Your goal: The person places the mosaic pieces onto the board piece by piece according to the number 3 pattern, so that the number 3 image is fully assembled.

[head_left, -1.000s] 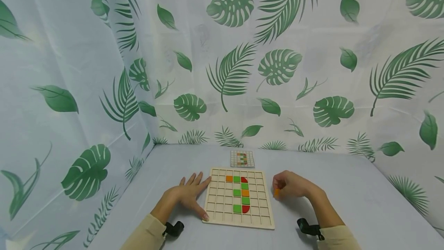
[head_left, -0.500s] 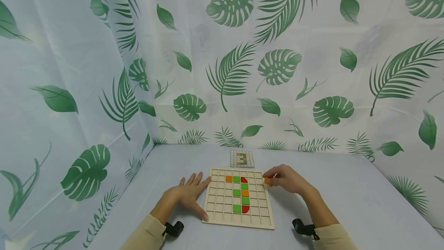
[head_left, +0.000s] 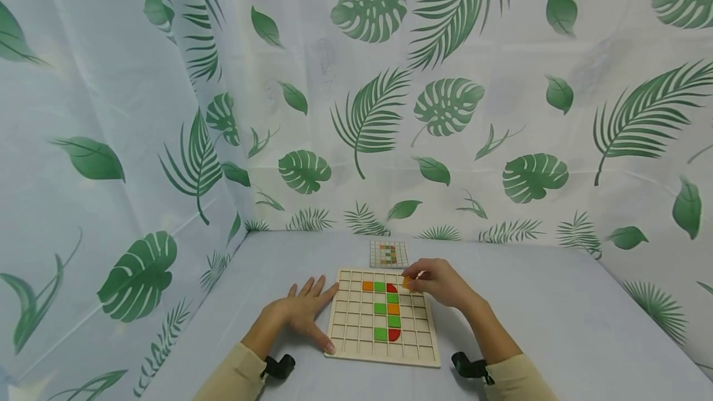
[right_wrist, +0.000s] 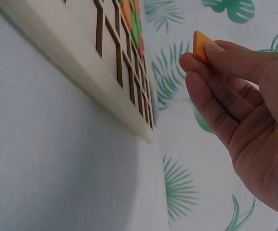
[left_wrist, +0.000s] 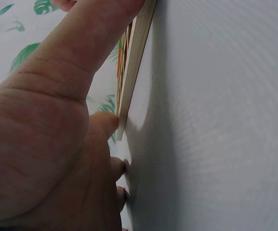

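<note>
A light wooden grid board (head_left: 356, 351) lies on the table, its cells partly filled with green, orange and red tiles. Among them are an orange tile (head_left: 368, 286) in an upper row and a red rounded tile (head_left: 394, 335) lower down. My left hand (head_left: 301, 313) rests spread at the board's left edge, the thumb on its near corner. Over the upper right of the board, my right hand (head_left: 442, 282) pinches an orange tile (right_wrist: 201, 46) between thumb and fingertips. In the right wrist view that tile is held clear of the board.
Behind the board lies a small card (head_left: 388, 254) printed with a grid and a coloured pattern. The pale table (head_left: 557, 314) reaches back to a leaf-patterned curtain (head_left: 367, 141). A black wrist camera (head_left: 468, 365) sits on the right wrist.
My right hand has carried the orange tile leftward from beside the board's right edge to above its upper right cells. The left hand and the board stay in place.
</note>
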The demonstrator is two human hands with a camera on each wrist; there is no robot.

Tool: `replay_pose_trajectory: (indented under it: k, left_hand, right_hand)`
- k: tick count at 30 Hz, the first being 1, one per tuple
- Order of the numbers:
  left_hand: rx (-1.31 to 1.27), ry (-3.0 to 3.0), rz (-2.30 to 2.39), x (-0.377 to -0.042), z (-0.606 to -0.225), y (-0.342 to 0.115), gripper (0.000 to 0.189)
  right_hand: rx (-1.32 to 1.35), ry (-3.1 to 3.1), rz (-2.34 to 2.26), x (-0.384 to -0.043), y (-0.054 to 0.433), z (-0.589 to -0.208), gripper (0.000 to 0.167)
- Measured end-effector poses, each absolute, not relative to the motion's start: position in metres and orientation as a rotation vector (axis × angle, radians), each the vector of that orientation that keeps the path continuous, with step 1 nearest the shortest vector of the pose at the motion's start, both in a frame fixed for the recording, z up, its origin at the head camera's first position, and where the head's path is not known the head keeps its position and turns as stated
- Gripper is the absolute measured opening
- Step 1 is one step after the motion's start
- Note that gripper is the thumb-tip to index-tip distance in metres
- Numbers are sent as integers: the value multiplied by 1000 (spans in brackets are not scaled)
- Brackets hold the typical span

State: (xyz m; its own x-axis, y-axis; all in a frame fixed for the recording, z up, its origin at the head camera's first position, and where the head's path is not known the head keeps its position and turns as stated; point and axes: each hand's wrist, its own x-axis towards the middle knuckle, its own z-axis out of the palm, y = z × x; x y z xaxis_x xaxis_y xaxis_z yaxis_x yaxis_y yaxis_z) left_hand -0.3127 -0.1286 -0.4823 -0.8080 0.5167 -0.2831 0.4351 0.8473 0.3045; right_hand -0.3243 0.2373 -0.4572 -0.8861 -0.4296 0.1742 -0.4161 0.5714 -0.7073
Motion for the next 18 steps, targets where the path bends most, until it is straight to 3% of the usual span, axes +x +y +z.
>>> replay_pose_trajectory:
  k: [18]
  left_hand:
    - [707, 2662, 335, -316, -487, -130, 137]
  right_hand:
    - [-912, 2620, -1266, -324, 179, -451, 16]
